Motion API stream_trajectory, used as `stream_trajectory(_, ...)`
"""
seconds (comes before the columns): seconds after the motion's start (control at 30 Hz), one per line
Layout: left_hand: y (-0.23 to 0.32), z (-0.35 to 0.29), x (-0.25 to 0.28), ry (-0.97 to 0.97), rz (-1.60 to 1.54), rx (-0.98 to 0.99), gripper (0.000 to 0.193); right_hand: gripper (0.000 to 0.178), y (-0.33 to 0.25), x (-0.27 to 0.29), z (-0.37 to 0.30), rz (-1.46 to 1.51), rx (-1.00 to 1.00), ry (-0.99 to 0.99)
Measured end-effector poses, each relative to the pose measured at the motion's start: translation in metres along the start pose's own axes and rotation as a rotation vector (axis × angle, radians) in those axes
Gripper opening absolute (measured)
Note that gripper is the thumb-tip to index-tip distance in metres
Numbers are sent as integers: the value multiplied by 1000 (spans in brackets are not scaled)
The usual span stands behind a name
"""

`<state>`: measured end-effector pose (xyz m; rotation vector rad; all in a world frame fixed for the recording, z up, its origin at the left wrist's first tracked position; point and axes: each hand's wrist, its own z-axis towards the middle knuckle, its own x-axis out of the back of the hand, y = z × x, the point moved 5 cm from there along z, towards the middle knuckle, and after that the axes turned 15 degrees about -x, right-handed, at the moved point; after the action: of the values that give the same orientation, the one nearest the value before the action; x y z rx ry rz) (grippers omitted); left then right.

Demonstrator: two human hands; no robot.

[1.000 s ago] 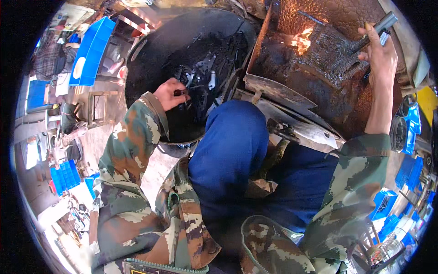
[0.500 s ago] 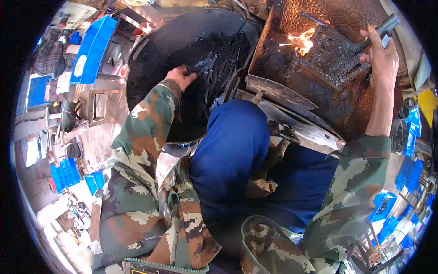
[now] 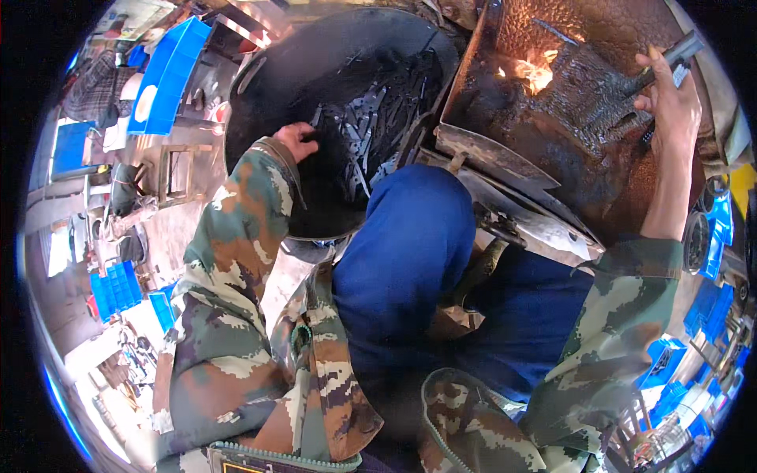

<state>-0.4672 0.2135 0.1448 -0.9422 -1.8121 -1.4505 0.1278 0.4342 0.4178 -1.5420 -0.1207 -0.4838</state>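
A large round black pan [image 3: 272, 87] stands in front of me on the left, with a heap of thin dark metal strips [image 3: 367, 130] in it. Over the pan's left part is my left hand [image 3: 296, 142], its fingers curled. A strip lies close to the fingertips, but I cannot make out whether they hold it. At the upper right my right hand [image 3: 672, 106] is closed round a dark metal handle [image 3: 684, 52]. Below it spreads the wet, dark metal surface [image 3: 583, 98] of a sloping tray, where a small flame [image 3: 536, 73] burns.
A bent metal sheet [image 3: 497, 158] edges the tray near my knee [image 3: 406, 209], which sits close to the pan's rim. Blue bins [image 3: 165, 79] stand at the far left, and more blue crates [image 3: 661, 361] are at the right. A wooden stool [image 3: 178, 173] stands left of the pan.
My left hand has drawn back slightly to the left, and the strips in the pan show more plainly, spread apart. The right hand keeps its hold. The whole view has shifted a little.
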Motion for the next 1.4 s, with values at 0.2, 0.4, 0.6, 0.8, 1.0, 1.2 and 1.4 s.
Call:
stream_trajectory(0.2, 40, -4, -30, -15, -84, -43, 50, 36, 4, 12, 0, -14, -4, 23)
stream_trajectory(0.4, 74, -7, -32, -18, 19, -239, 27, 36, 3, 7, -3, 30, -14, 18)
stream_trajectory(0.6, 114, -15, 2, 1, -71, 67, 26, 35, 6, 9, -4, -12, -27, 21)
stream_trajectory(0.8, 109, -13, 29, 381, -588, -215, 21, 34, 4, 1, 2, -3, -21, 4)
stream_trajectory(1.0, 154, 8, 29, 472, -808, -239, 20, 37, 4, 6, 4, -26, -14, 17)
stream_trajectory(1.2, 265, -1, 42, 330, -963, -152, 43, 35, -3, 7, -5, -46, -2, 51)
stream_trajectory(1.4, 331, 9, 39, 80, -1140, -302, 44, 38, -7, 3, -11, -35, 4, 33)
